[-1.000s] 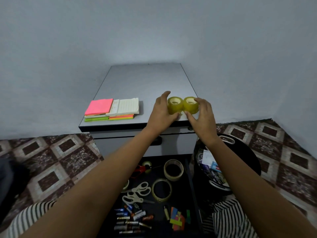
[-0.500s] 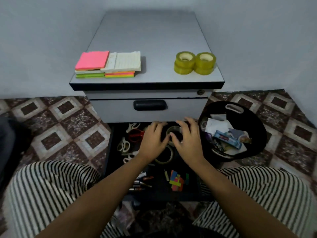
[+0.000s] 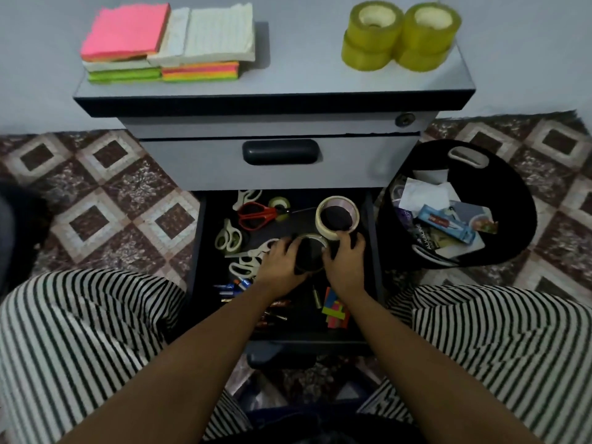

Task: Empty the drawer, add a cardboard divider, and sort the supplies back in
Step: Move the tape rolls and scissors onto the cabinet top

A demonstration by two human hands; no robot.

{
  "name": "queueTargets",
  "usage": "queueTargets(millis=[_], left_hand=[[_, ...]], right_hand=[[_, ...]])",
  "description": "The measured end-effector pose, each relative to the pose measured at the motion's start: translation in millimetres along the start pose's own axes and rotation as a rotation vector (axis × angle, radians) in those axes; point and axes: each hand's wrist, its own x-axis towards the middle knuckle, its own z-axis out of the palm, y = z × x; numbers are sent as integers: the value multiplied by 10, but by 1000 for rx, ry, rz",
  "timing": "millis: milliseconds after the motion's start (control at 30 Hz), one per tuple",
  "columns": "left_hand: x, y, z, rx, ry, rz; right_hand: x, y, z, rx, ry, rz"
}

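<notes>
Head view puts your left hand point(image 3: 282, 259) and right hand point(image 3: 344, 259) cupped around a wide tape roll point(image 3: 310, 253) lying flat in the open drawer point(image 3: 373, 251), fingers curled on its rim from both sides. It looks light and rigid; pinch through the core or grip the outer rim. Another roll point(image 3: 337, 216) sits just behind, scissors point(image 3: 256, 214) to the left.

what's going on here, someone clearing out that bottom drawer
Yes. A person is sitting in front of a small cabinet with its bottom drawer pulled open. Both hands, left and right, are closed around a roll of tape inside it. Sticky notes and yellow tape rolls sit on top. Scissors, batteries and another tape roll are still in the drawer.
</notes>
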Motion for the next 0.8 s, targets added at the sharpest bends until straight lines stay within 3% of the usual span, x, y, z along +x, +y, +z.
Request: queueTargets(millis=[467,800], left_hand=[[49,-38,135,139,18,22],[-170,-108,-45,-186,65,130]], right_hand=[[285,-85,122,-32,-31,143],[197,-219,-123,265,-39,185]])
